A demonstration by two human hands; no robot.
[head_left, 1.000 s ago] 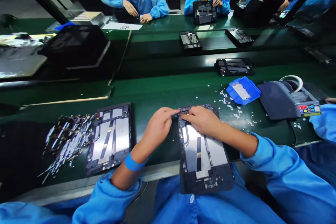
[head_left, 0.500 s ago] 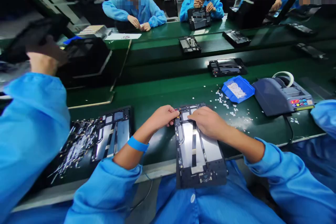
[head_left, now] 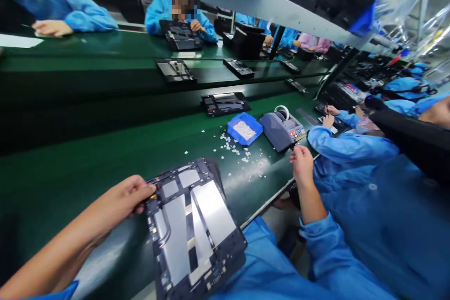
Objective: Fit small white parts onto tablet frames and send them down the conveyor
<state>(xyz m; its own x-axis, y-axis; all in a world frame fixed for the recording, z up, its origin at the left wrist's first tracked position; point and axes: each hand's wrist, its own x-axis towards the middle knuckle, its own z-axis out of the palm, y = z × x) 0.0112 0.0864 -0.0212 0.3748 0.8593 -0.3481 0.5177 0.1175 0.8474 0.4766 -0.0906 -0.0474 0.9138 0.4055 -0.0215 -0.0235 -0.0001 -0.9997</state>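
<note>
An opened tablet (head_left: 176,215), its silver batteries and ribbon cables bare, lies tilted over the bench's front edge and my lap. My left hand (head_left: 135,193) is closed on its upper left corner, thumb on top. Out to the right, my right hand (head_left: 303,166) is at the front of a grey tape dispenser (head_left: 279,129) with a white roll on top and lit buttons. The right fingers are pinched together; whatever is between them is too small to make out.
A blue tray (head_left: 232,133) of small white pieces stands beside the dispenser, with more white bits (head_left: 234,148) scattered before it. Another opened tablet (head_left: 225,103) lies beyond. Co-workers sit across the bench, and a co-worker's sleeve (head_left: 351,145) is close at right.
My right hand has left the tablet and moved right to the tape dispenser. My left hand stays on the tablet's corner. The view has swung right and tilted.
</note>
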